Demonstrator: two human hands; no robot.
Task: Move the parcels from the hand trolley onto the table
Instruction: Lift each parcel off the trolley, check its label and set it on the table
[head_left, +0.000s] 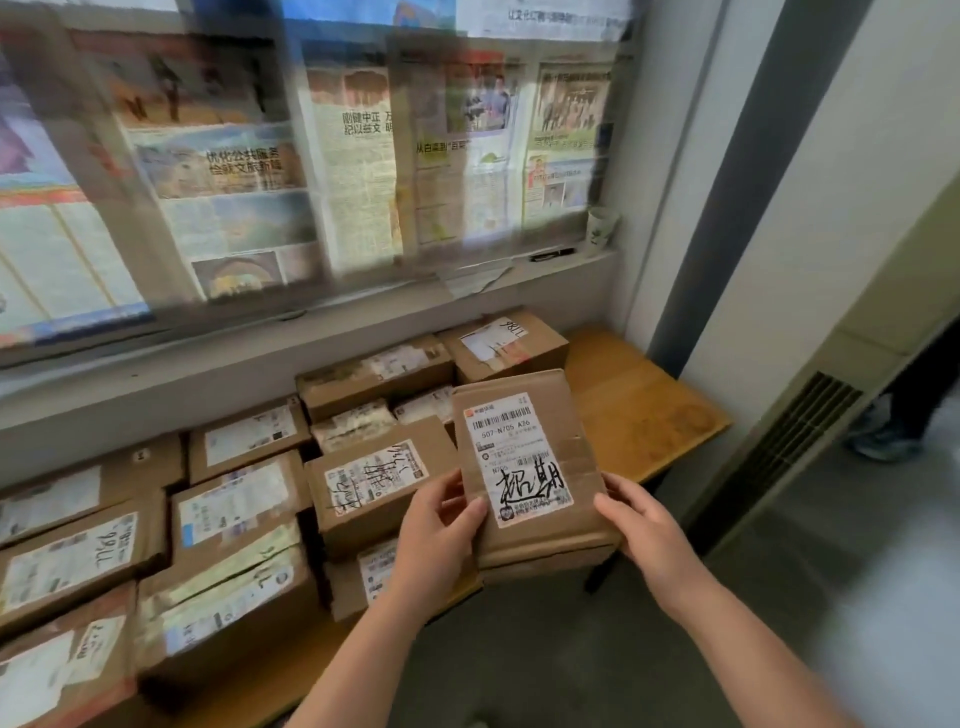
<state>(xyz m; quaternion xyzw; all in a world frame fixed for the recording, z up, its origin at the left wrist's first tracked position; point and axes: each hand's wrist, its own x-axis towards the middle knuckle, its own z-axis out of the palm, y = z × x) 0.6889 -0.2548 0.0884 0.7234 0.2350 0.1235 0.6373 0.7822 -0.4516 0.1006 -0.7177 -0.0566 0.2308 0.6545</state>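
Note:
A flat brown cardboard parcel (566, 410) with a white shipping label and black handwriting is held up over the table's front edge. My left hand (439, 535) grips its lower left side and my right hand (644, 525) grips its lower right corner. The wooden table (634, 400) runs along the wall under the window. Several labelled cardboard parcels (369, 483) cover its left and middle parts, some stacked. Bare wood shows at the table's right end. The hand trolley is out of view.
A window covered with newspaper sheets (311, 171) rises behind the table. On its sill stand a paper cup (602, 231) and a black pen (551, 254). A wall corner and vent grille (789, 447) stand right. Another person's shoe (883, 441) shows at far right.

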